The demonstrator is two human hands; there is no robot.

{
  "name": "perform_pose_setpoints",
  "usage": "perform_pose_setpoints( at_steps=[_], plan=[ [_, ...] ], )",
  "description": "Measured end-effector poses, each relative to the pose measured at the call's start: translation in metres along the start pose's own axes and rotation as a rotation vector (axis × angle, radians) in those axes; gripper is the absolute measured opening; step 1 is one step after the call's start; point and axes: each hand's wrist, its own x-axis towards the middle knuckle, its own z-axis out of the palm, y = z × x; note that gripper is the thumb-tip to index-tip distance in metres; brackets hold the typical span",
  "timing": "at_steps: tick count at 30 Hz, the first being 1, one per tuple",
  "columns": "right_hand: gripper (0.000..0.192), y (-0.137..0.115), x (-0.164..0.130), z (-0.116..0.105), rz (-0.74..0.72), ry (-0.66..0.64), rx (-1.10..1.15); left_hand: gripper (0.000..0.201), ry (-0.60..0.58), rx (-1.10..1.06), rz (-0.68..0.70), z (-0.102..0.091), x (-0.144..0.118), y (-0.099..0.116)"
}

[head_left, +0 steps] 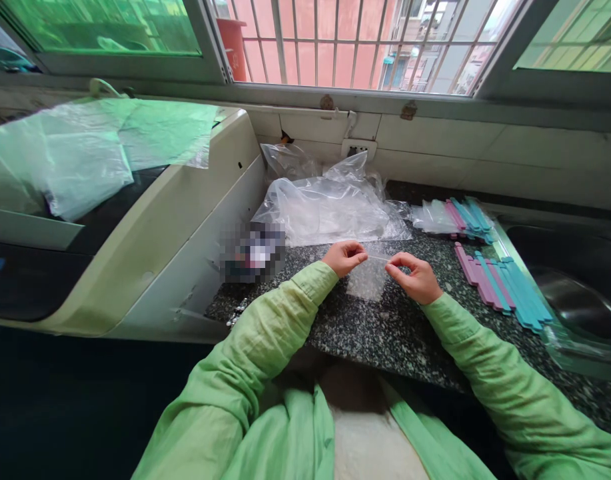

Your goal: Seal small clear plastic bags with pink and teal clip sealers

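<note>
Clear plastic is what I have between both hands: a small bag point(368, 277), held at its top edge over the speckled worktop point(385, 333), just in front of me at the middle of the scene. My left hand point(344, 257) pinches the left end of that edge, my right hand point(415, 277) pinches the right end, and each grip is closed on the bag with thumb against fingertips. The body of the bag hangs or lies below the edge; I cannot tell whether it touches the stone.

I judge the bag nearly weightless, limp and slick. It would fold or cling if taken by the middle, so the stiffer top edge, near the corners where I hold it, looks like the best place to keep hold.

Right of my hands lie pink and teal sticks point(500, 283) in a loose fan, with a second bundle point(465, 217) farther back, partly wrapped in plastic. A heap of clear bags point(330, 207) sits at the far side, near the wall. At the right edge is a steel sink point(580, 300), cut off by the frame.

Much is hard to read here. The bag is so clear that its outline nearly vanishes against the granite, and I cannot see whether it is open or holds anything. A patch on the left of the worktop is blurred. My fingertips hide the exact pinch points.
</note>
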Motion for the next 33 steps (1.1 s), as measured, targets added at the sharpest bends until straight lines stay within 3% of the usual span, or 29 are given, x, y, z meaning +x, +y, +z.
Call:
perform_pose_setpoints(
  at_steps=[12,27,33],
  plan=[
    [0.017,0.0034,-0.0004,0.0005,0.011,0.059,0.005,0.036,-0.075,-0.002,0.029,0.0013,-0.0011,0.0026],
    [0.017,0.0012,0.0005,-0.0035,0.056,0.144,-0.011,0.040,-0.036,-0.072,-0.083,0.0019,0.0007,-0.0022],
    [0.017,0.0035,0.0022,-0.0010,0.070,0.095,-0.022,0.032,-0.022,-0.059,-0.088,0.0013,0.0014,-0.0014]
  ],
)
